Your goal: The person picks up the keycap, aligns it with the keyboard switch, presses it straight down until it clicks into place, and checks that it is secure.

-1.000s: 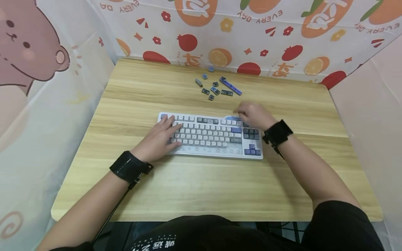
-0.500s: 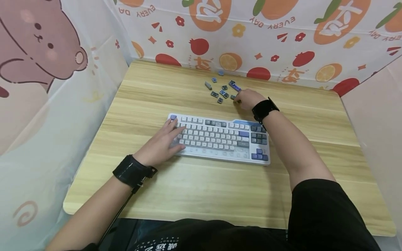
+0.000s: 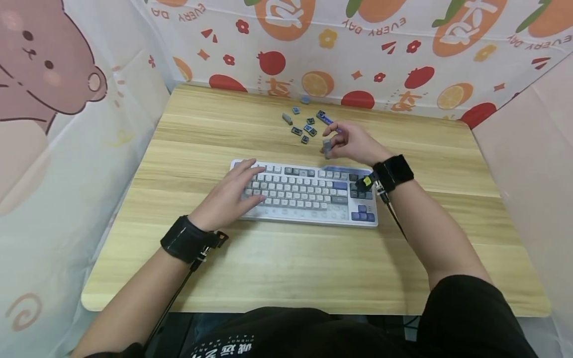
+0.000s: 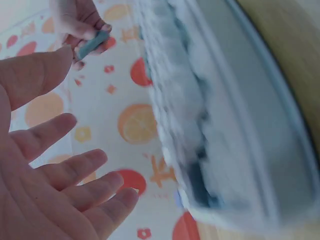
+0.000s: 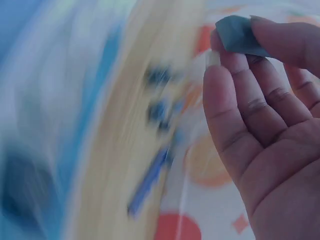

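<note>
A white keyboard with white, grey and purple keycaps lies mid-table; its front row shows a pale strip without caps. Over its left end, my left hand spreads its fingers and holds nothing; its palm also shows in the left wrist view. Past the keyboard's far edge, my right hand pinches a long grey keycap between thumb and fingertips, lifted off the table. Behind that hand lies a long purple spacebar keycap, partly hidden by the fingers. Several small dark loose keycaps are scattered to its left.
The wooden table has a printed cloth hanging along its far edge. Cloth walls stand at the left and right. Black wrist straps with cables sit on both forearms.
My right hand reached forward from the keyboard to the loose keycaps, picked up a long grey one, and has drawn it slightly back toward the keyboard. My left hand stays at the left end.
</note>
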Available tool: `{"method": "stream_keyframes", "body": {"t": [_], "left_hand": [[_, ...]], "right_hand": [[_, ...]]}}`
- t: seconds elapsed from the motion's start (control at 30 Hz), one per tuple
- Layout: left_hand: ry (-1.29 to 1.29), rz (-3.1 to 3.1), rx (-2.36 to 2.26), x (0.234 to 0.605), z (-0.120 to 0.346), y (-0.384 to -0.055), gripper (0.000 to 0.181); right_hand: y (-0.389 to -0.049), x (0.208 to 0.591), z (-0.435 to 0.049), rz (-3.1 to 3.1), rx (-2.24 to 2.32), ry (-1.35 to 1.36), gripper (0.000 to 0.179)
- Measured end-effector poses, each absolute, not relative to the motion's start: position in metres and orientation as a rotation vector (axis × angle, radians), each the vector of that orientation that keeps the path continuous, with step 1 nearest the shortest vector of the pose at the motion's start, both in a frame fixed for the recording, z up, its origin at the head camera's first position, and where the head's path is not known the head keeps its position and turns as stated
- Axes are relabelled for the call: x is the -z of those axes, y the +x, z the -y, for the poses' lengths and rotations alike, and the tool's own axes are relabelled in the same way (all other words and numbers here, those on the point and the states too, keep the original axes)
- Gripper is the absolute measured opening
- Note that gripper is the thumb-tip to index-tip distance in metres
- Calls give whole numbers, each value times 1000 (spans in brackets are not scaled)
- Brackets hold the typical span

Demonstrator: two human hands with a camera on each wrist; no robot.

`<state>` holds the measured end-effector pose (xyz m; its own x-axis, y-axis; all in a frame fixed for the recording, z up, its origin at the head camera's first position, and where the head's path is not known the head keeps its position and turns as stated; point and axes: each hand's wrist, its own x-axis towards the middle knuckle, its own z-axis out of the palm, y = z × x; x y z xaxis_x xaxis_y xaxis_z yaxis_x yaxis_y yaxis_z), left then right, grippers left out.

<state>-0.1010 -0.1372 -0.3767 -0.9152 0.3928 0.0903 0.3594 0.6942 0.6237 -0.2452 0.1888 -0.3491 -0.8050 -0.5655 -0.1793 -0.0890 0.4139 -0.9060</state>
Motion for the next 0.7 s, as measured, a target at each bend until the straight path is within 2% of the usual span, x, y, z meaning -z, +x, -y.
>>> {"method": "stream_keyframes", "body": {"t": [0.23, 0.37, 0.7], "left_hand": [[828, -2777, -1292, 360, 103, -102, 65], [953, -2712, -1486, 354, 84, -100, 61], [1047, -2608, -1738, 355, 67, -93, 47]], "right_hand": [[-182, 340, -172, -1905, 1728, -567, 49], [-157, 344, -163, -1826, 1782, -578, 49], [-127, 352, -151, -1761, 2069, -655, 22]]}}
